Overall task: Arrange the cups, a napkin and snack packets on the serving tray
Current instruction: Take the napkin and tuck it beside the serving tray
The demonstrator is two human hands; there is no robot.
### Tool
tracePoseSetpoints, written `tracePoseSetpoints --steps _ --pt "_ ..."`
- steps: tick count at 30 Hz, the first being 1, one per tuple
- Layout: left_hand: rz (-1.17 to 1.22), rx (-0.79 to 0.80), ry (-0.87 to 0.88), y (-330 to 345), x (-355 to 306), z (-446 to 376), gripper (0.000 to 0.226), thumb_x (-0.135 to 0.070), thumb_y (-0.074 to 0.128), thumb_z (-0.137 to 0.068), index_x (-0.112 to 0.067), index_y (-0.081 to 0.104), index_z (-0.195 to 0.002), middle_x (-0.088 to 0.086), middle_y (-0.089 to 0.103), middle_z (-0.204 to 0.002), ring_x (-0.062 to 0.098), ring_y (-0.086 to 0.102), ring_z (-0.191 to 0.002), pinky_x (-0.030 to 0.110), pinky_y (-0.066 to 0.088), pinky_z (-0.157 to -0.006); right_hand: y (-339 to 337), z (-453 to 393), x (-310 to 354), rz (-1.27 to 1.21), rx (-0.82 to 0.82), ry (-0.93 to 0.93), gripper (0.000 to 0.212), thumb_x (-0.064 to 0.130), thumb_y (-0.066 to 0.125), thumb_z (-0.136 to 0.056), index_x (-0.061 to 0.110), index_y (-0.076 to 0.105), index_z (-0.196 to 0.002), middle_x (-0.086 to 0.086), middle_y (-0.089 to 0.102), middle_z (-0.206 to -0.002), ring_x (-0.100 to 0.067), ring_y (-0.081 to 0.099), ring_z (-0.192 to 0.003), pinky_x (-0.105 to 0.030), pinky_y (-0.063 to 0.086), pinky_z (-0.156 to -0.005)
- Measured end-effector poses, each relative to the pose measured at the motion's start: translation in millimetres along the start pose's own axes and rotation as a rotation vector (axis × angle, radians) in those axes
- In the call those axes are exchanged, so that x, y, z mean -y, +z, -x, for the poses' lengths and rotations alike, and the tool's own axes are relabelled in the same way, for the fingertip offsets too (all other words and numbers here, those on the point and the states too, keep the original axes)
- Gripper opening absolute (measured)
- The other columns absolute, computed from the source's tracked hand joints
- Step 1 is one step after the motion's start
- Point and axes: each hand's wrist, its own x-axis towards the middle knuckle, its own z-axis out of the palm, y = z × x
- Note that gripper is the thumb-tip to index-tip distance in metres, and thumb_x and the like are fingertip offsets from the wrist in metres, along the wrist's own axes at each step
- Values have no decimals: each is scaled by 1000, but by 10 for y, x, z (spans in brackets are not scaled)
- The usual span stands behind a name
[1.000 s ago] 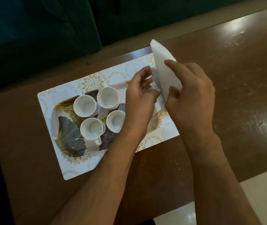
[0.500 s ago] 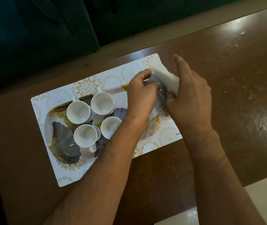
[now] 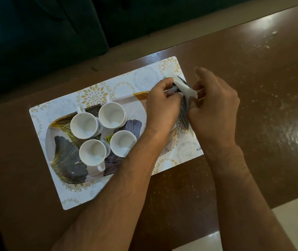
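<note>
A leaf-patterned serving tray point(image 3: 66, 160) lies on a white floral placemat point(image 3: 144, 78). Several white cups point(image 3: 83, 125) stand close together on the tray's left half, all empty. Over the tray's right end, my left hand point(image 3: 162, 104) and my right hand point(image 3: 213, 107) both pinch a folded white napkin point(image 3: 186, 88), now creased into a narrow strip between the fingers. My forearms hide much of the tray's right half. No snack packets are in sight.
The placemat rests on a glossy brown table point(image 3: 262, 87) that stretches to the right. The table's front edge point(image 3: 253, 214) runs diagonally at lower right, with pale floor beyond. Dark green upholstery point(image 3: 45, 33) fills the far side.
The napkin stood upright as a tall sheet a second ago. Both hands have since folded it down and squeezed it into a small strip low over the tray's right end.
</note>
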Motion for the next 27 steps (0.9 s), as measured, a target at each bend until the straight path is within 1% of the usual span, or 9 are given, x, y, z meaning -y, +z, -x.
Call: tracePoseSetpoints --steps 9,13,15,18,20,22,23,24,27 --pt "4 -9 34 -17 75 25 44 1 59 -99 -18 66 -137 -1 72 -130 13 68 -120 42 58 -108 47 78 -16 23 7 25 54 3 71 -86 8 61 -139 -11 71 -114 -26 67 -94 -31 51 -82" --pt "6 -5 47 -64 79 72 45 -1 62 -100 -19 63 -142 -5 68 -134 11 66 -123 37 57 -109 32 104 35 67 -1 27 53 7 70 -88 8 61 -140 -11 70 -117 -27 66 -102 -26 42 -86" --pt "1 -4 66 -104 93 99 46 -3 62 -101 -18 60 -144 -4 65 -139 12 64 -125 39 57 -109 27 139 88 104 -11 13 51 10 69 -90 7 60 -140 -12 68 -122 -29 62 -111 -24 38 -90" --pt "-72 -17 126 -189 102 157 47 -6 61 -102 -20 57 -147 -1 62 -143 17 64 -126 47 58 -107 14 195 171 132 -17 -27 51 11 69 -91 6 60 -141 -15 66 -127 -32 58 -117 -27 39 -93" --pt "-162 -41 205 -293 120 207 48 -7 62 -102 -19 56 -148 0 59 -145 16 60 -128 37 55 -111 24 239 248 138 5 -52 51 12 69 -92 5 59 -142 -15 65 -130 -32 58 -120 -28 41 -96" --pt "-331 -75 308 -432 141 274 48 -11 62 -103 -17 53 -150 1 55 -149 14 56 -133 11 44 -108 48 289 334 148 41 -64 52 15 69 -95 5 56 -145 -16 63 -135 -31 56 -126 -30 43 -102" --pt "-429 -95 358 -521 157 311 49 -14 61 -104 -17 51 -152 1 52 -152 13 53 -137 6 40 -105 67 317 387 151 55 -74 52 17 69 -96 5 55 -145 -16 62 -138 -32 55 -129 -32 44 -104" --pt "-522 -112 408 -612 179 344 50 -18 61 -105 -16 49 -154 1 50 -155 15 50 -141 9 40 -108 89 347 443 153 63 -91 52 18 68 -98 4 55 -146 -17 61 -139 -32 54 -131 -34 44 -107" --pt "-854 -167 504 -937 267 418 56 -30 57 -107 -15 42 -158 8 44 -162 26 44 -150 39 43 -122 191 451 632 182 121 -141 53 23 64 -102 4 50 -149 -19 56 -147 -34 48 -140 -42 41 -116"
